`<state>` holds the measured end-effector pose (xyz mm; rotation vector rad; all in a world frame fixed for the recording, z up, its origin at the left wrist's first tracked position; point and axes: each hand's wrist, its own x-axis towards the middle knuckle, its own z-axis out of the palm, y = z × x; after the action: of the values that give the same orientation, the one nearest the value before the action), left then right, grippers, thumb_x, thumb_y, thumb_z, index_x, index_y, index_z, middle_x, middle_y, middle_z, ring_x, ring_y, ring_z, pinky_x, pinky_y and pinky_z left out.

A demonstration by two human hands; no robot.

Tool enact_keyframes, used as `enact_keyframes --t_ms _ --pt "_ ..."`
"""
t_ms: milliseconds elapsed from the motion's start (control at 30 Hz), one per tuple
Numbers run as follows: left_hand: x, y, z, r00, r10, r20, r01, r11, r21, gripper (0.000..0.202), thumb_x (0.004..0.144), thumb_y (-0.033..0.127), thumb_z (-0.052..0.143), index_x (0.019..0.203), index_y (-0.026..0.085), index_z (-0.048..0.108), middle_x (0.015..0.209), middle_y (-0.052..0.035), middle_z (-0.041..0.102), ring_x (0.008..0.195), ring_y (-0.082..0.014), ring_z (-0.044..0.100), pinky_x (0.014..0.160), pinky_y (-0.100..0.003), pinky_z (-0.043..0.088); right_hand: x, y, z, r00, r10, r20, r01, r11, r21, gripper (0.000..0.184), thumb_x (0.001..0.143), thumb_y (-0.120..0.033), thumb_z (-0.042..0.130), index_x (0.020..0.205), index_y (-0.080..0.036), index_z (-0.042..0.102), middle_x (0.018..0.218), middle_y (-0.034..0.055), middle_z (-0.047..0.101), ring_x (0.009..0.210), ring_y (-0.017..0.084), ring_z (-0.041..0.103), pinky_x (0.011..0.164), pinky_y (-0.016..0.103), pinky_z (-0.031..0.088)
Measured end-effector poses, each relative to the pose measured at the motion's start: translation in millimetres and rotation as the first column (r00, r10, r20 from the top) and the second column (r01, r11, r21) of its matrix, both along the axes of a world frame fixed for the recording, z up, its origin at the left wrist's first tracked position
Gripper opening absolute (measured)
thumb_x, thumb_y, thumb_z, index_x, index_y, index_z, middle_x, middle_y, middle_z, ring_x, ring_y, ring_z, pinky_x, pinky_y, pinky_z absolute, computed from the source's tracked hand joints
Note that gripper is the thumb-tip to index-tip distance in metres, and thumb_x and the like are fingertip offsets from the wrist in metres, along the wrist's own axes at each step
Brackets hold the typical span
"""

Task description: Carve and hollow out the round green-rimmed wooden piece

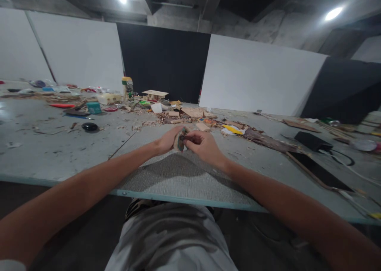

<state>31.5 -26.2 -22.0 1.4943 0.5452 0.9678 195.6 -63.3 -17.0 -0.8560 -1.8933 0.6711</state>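
Your left hand [168, 141] and right hand [202, 144] meet over the worktop [59, 152], together pinching a small rounded piece [180, 139] between them; wood scraps [190, 114] lie just beyond.

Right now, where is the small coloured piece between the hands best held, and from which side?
Probably by its thin edges, one from each side: the small coloured piece stands on edge, so the left hand and right hand pinch it from opposite sides.
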Motion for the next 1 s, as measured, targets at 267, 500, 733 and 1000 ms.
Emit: enact_keyframes --t_ms 267,500,733,1000 --pt "-1.0 1.9 -6.0 0.984 0.180 0.014 -0.177 0.944 0.279 0.040 0.098 0.053 0.040 0.084 0.018 0.054 0.075 -0.0035 0.058 0.062 -0.0144 0.055 0.058 -0.027 0.049 -2.1 -2.2 -0.5 0.997 0.046 -0.067 -0.059 0.975 -0.215 0.025 0.080 -0.038 0.070 0.072 -0.019 0.056 0.056 -0.0010 0.061 0.045 0.010 0.053 0.044 0.023 0.041" --pt "-3.5 -3.3 -4.6 0.963 0.267 0.037 -0.263 0.899 0.350 0.036 0.098 0.052 0.043 0.094 0.018 0.056 0.087 -0.0039 0.056 0.073 -0.0140 0.056 0.064 -0.026 0.050 -1.1 -3.2 -0.1 0.996 0.066 -0.066 -0.078 0.979 -0.190 0.027 0.080 -0.041 0.070 0.071 -0.018 0.059 0.059 0.0002 0.061 0.049 0.011 0.054 0.047 0.024 0.044" --pt "-1.4 -6.9 -6.0 0.982 0.190 -0.006 -0.180 0.942 0.283 0.044 0.096 0.063 0.040 0.105 0.021 0.047 0.092 -0.0026 0.054 0.060 -0.0116 0.057 0.045 -0.023 0.051 -2.1 -4.3 -0.6 0.998 0.061 -0.031 -0.066 0.983 -0.170 0.027 0.085 -0.042 0.064 0.074 -0.019 0.055 0.060 -0.0008 0.060 0.047 0.010 0.049 0.046 0.024 0.037" --pt "-0.3 -10.6 -1.8 0.983 0.184 -0.014 -0.171 0.937 0.306 0.046 0.094 0.064 0.042 0.104 0.020 0.048 0.098 -0.0040 0.052 0.061 -0.0117 0.058 0.042 -0.024 0.053 -2.6 -2.7 -4.8 0.998 0.052 0.025 -0.049 0.995 -0.090 0.028 0.090 -0.040 0.057 0.071 -0.020 0.051 0.060 -0.0023 0.053 0.053 0.010 0.045 0.050 0.025 0.033"
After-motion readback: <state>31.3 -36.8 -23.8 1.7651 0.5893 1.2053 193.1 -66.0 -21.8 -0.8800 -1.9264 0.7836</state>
